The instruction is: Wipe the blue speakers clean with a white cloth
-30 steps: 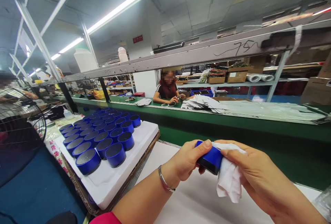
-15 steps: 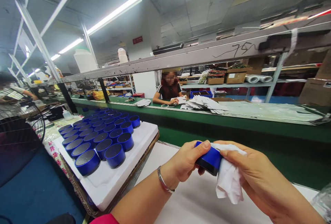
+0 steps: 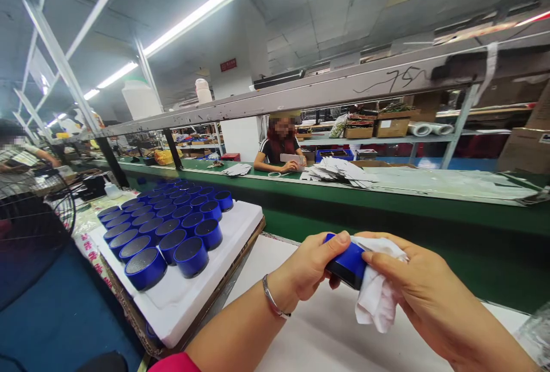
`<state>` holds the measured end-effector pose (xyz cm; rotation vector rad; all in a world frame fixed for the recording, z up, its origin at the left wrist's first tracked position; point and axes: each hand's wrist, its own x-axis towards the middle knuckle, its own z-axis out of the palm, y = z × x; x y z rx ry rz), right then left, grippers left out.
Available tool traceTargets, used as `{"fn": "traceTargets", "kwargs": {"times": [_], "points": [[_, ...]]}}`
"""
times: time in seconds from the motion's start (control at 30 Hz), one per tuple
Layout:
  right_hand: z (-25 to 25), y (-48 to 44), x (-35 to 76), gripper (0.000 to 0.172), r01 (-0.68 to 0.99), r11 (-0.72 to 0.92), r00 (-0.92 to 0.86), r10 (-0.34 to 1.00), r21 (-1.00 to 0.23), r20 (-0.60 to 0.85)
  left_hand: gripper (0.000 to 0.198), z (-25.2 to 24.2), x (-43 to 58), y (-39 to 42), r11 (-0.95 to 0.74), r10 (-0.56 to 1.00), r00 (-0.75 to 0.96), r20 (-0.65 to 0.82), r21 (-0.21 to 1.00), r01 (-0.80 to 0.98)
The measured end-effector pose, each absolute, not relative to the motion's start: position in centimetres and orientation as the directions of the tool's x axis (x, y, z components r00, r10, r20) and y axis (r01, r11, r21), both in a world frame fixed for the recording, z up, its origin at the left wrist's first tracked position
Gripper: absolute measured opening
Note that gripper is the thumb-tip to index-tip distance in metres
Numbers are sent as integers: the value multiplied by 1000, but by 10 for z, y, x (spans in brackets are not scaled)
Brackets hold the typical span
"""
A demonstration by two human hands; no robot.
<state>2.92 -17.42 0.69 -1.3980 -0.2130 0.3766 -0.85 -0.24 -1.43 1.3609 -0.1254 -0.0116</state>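
Observation:
My left hand (image 3: 315, 263) grips a blue round speaker (image 3: 347, 262) with a dark end, thumb on top of it. A white cloth (image 3: 378, 297) is in my right hand (image 3: 412, 280), pressed against the speaker's right side and hanging down below it. Both hands are closed and held over a white work surface (image 3: 309, 337). To the left, many more blue speakers (image 3: 146, 270) stand upright in rows on a white foam tray (image 3: 240, 220), their dark mesh tops facing up. The fingers beneath the held speaker are partly hidden.
A green conveyor (image 3: 429, 223) runs across beyond the table. A co-worker (image 3: 281, 145) sits on its far side beside a pile of white sheets (image 3: 339, 171). A fan (image 3: 38, 211) stands at left. Overhead runs a metal shelf beam (image 3: 318, 88).
My right hand and the cloth have shifted slightly left against the speaker. The left hand stays nearly still. Across the conveyor, the co-worker has raised a pale piece.

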Motion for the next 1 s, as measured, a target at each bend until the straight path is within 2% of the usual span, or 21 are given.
{"fn": "traceTargets", "kwargs": {"times": [0.1,0.53,0.77,0.9,1.0], "points": [[6,-174,29,87,-90,122,919,392,-988,-36,93,-14,-9,-2,204,-78,994,83,977,-65],[10,-174,29,87,-155,139,929,356,-978,-96,92,-13,-9,-3,199,-77,994,83,978,-66],[7,-173,32,86,-119,124,938,340,-985,-70,92,-14,-9,-4,203,-79,994,79,977,-62],[5,-174,32,89,-115,135,958,275,-984,-74,92,-15,-8,-5,217,-90,993,78,975,-57],[7,-173,29,89,-124,149,953,295,-981,-76,92,-16,-6,-4,220,-89,993,73,974,-52]]}}
